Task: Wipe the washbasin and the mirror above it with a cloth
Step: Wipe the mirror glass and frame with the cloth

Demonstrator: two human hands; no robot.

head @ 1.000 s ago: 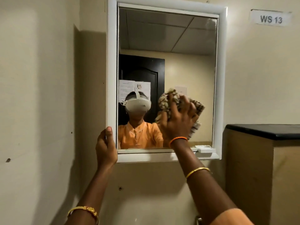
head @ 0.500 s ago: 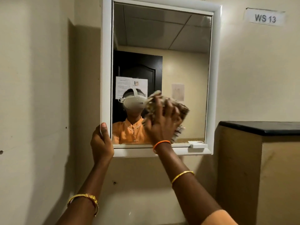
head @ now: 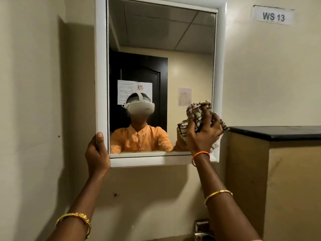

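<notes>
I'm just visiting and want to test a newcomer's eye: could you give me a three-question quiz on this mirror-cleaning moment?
1. True or false: the left hand grips the mirror frame at its lower left corner.
2. Which part of the mirror glass is the checked cloth pressed to? A) top left B) centre C) lower right
3. Fill in: the wall label reads "WS ___".

Key
1. True.
2. C; the right hand holds the cloth bunched there.
3. 13.

mirror (head: 161, 49) top edge cropped | corner hidden behind cloth (head: 196, 115) | notices illegible
</notes>
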